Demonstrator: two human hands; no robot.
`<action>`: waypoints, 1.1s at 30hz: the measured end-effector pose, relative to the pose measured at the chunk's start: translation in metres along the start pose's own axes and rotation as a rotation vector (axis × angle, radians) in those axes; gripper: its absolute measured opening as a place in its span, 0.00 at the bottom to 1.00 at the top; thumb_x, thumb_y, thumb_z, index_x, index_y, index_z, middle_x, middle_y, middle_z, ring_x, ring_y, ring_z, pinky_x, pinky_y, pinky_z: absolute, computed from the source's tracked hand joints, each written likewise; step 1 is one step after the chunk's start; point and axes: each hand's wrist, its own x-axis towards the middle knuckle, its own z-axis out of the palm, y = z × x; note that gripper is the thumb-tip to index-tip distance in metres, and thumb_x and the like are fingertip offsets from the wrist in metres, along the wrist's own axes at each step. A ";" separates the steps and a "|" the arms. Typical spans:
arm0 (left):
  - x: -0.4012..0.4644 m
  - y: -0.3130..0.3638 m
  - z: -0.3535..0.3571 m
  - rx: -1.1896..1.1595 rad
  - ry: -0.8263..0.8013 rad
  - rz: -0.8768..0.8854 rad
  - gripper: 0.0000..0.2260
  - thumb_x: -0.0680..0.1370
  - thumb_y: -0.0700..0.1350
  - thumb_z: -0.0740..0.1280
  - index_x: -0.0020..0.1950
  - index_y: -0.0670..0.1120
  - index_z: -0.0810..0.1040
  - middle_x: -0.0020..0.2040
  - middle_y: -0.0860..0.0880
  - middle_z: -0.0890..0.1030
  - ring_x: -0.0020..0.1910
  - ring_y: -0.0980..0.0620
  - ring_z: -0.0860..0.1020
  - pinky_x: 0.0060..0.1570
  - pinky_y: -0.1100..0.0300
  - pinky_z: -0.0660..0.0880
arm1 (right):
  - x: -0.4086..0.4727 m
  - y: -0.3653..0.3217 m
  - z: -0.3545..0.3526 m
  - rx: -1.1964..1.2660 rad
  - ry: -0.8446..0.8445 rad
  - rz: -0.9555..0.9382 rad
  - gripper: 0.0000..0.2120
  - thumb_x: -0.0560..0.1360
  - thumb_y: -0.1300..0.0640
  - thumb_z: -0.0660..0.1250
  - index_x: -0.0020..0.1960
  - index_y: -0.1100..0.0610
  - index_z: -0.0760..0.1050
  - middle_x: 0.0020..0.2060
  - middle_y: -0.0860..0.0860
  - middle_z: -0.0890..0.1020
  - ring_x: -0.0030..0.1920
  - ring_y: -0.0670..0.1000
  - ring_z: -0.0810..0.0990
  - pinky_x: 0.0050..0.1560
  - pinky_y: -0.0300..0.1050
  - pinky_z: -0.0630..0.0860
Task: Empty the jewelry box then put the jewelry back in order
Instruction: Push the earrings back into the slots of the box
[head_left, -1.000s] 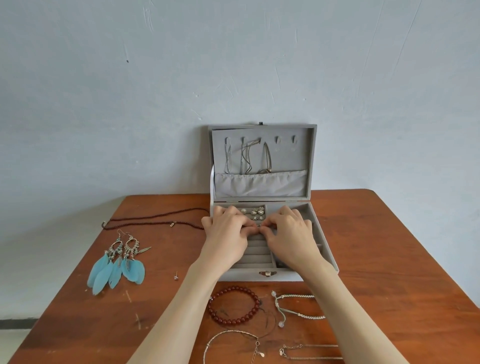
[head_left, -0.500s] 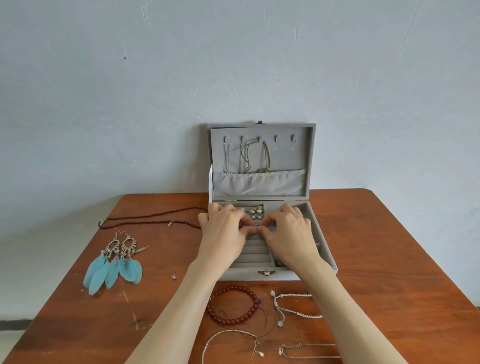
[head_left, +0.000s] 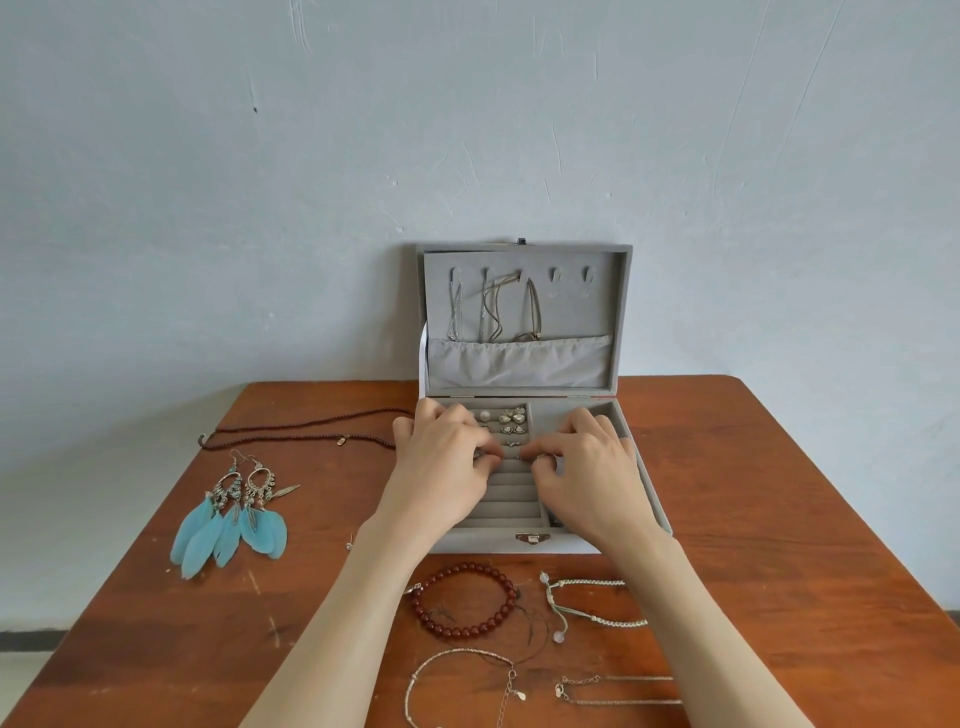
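The grey jewelry box (head_left: 644, 467) stands open on the wooden table, its lid (head_left: 621, 312) upright against the wall. Three chains (head_left: 493, 312) hang from hooks in the lid. Small earrings and rings (head_left: 511, 422) sit in the top rows of the ring rolls (head_left: 511, 506). Both my hands rest inside the box over those rolls. My left hand (head_left: 441, 473) pinches a small metal piece at its fingertips. My right hand (head_left: 589, 475) pinches another small metal piece, a short gap away from the left fingertips.
On the table lie blue feather earrings (head_left: 228, 519), a dark bead necklace (head_left: 301, 430), a tiny stud (head_left: 350, 544), a red bead bracelet (head_left: 467, 603), a white cord bracelet (head_left: 587, 603), a silver bracelet (head_left: 457, 670) and a thin chain (head_left: 618, 691).
My fingertips, which met at the middle of the ring rolls, have drawn slightly apart, and both hands have slid a little toward the box's front.
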 end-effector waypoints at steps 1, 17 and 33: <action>0.000 0.000 0.000 0.012 0.001 0.009 0.08 0.77 0.51 0.64 0.51 0.56 0.81 0.53 0.57 0.74 0.58 0.52 0.62 0.45 0.59 0.49 | 0.000 0.000 -0.001 -0.018 -0.008 -0.002 0.15 0.75 0.57 0.58 0.53 0.46 0.81 0.44 0.46 0.66 0.53 0.50 0.68 0.55 0.47 0.63; -0.030 -0.010 -0.028 -0.156 0.070 0.241 0.10 0.77 0.47 0.64 0.56 0.50 0.79 0.50 0.55 0.76 0.54 0.56 0.70 0.56 0.58 0.67 | -0.021 -0.008 -0.002 -0.030 0.091 -0.118 0.11 0.77 0.51 0.61 0.56 0.51 0.75 0.50 0.49 0.76 0.53 0.52 0.73 0.53 0.49 0.65; -0.116 -0.091 -0.041 -0.195 0.084 -0.068 0.04 0.76 0.48 0.64 0.49 0.53 0.73 0.45 0.56 0.73 0.48 0.58 0.72 0.51 0.59 0.72 | -0.058 -0.092 0.030 -0.084 0.041 -0.347 0.05 0.69 0.56 0.70 0.44 0.54 0.83 0.42 0.53 0.79 0.47 0.59 0.77 0.45 0.54 0.71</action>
